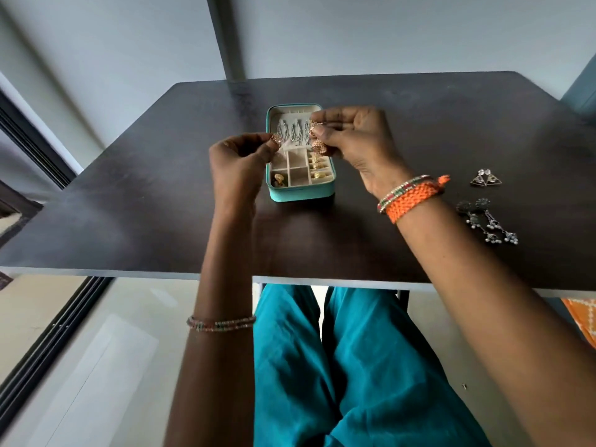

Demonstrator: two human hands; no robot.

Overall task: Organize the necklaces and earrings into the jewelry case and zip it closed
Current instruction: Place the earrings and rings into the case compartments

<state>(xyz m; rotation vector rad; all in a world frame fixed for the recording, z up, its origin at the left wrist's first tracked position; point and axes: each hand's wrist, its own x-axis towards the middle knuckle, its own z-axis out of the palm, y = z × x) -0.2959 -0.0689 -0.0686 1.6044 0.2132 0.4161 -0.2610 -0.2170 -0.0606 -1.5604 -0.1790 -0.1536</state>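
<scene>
A small teal jewelry case (303,192) lies open on the dark table (129,195), its cream inside split into compartments. Silver chains (292,133) hang in its lid half, and gold pieces (317,167) fill the right-hand slots. My left hand (238,162) pinches a small gold earring (276,139) at the case's left edge. My right hand (351,140) pinches a gold dome-shaped earring (317,148) over the case's right side. Both hands hover just above the case.
On the table to the right lie a pair of triangular silver earrings (483,179) and a pair of long dark silver dangling earrings (488,222). The table's near edge (322,280) runs above my lap. A window frame stands at the left.
</scene>
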